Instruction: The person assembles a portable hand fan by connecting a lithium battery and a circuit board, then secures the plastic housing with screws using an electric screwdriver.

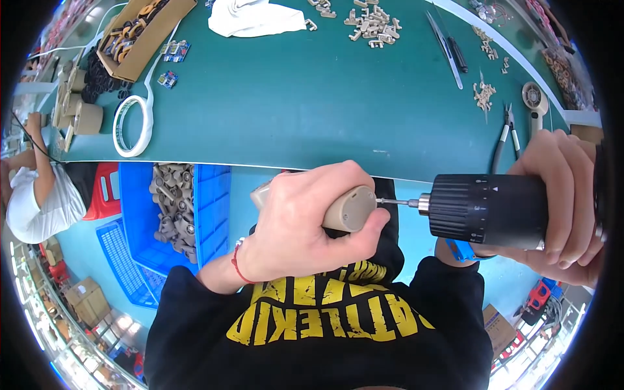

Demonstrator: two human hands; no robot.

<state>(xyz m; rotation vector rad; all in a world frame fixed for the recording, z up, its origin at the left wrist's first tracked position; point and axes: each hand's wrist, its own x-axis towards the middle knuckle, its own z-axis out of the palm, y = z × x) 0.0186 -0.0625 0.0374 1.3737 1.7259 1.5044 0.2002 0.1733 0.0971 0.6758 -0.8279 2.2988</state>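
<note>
Looks like a light, stiff, smooth beige plastic housing (pixel 351 210) at frame centre, grasped by the left hand (pixel 305 224); best gripped around the rounded sides, clear of the screwdriver bit (pixel 399 203). At right, find a power screwdriver (pixel 487 209) clasped by the right hand (pixel 562 201); cannot confirm bit contact.

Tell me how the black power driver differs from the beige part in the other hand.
The black power driver is dark and looks bulkier; the beige part is pale and mostly covered by fingers. The driver is in the right hand, the part in the left hand. The driver narrows to a thin metal bit; the part shows a broad, rounded end. Both are hand-held.
</note>
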